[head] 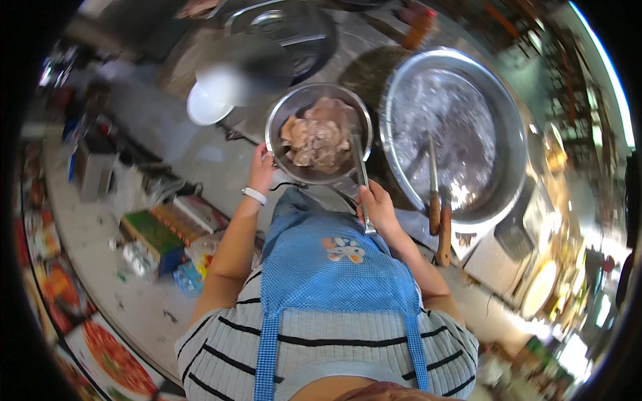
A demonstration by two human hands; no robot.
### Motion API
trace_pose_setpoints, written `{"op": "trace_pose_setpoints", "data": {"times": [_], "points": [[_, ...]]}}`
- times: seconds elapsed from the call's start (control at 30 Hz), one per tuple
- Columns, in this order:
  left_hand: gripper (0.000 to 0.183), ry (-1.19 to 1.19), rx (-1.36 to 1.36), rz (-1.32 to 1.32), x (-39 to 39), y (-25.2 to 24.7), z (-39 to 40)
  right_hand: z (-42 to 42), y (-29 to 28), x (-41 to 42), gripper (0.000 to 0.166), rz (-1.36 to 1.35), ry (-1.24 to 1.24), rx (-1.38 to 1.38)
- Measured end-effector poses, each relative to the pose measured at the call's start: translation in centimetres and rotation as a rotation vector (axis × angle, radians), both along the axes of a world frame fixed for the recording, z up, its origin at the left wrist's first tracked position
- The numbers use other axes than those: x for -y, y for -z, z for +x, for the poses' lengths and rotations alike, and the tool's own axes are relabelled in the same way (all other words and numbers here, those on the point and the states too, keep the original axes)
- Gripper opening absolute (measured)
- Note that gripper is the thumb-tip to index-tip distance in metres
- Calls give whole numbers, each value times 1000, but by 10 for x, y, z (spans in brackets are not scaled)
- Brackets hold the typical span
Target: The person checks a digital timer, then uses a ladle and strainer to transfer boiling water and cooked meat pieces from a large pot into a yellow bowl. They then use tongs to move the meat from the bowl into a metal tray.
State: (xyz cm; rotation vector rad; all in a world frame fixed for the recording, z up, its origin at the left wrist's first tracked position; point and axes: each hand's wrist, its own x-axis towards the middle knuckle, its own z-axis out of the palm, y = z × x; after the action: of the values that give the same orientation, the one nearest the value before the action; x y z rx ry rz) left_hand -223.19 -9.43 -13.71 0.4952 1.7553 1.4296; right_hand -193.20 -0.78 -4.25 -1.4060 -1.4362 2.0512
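Note:
A round stainless steel bowl (367,113) holds several chunks of cooked-looking meat (318,133). My left hand (262,168), a white band on its wrist, grips the bowl's left rim. In my right hand (376,203) is a pair of metal tongs (362,170), whose blurred far end reaches over the bowl's right side beside the meat. Right of the bowl stands a large metal pot (509,125) of bubbling liquid (441,120). Two wooden-handled utensils (435,215) lean in it, their handles over its near rim; their far ends are hidden in the liquid.
A white bowl (208,103) lies left, partly behind a blurred grey shape. A dark round basin (321,45) is beyond the steel bowl. An orange-brown bottle with a red cap (420,29) stands behind the pot. A green box (155,230) and plastic bags sit on the left counter (100,250).

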Motion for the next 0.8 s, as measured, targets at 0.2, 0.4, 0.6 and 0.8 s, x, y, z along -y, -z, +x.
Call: {"op": "trace_pose_setpoints", "data": {"times": [0.2, 0.4, 0.6, 0.8], "points": [[63, 227, 175, -64, -21, -11, -25, -12, 9, 2, 27, 12, 105, -39], [69, 336, 275, -26, -28, -1, -43, -13, 22, 15, 35, -65, 241, -69], [72, 440, 248, -44, -38, 7, -59, -6, 23, 24, 40, -99, 307, -33], [70, 482, 248, -10, -52, -2, -69, 26, 19, 5, 36, -170, 148, -80]]}}
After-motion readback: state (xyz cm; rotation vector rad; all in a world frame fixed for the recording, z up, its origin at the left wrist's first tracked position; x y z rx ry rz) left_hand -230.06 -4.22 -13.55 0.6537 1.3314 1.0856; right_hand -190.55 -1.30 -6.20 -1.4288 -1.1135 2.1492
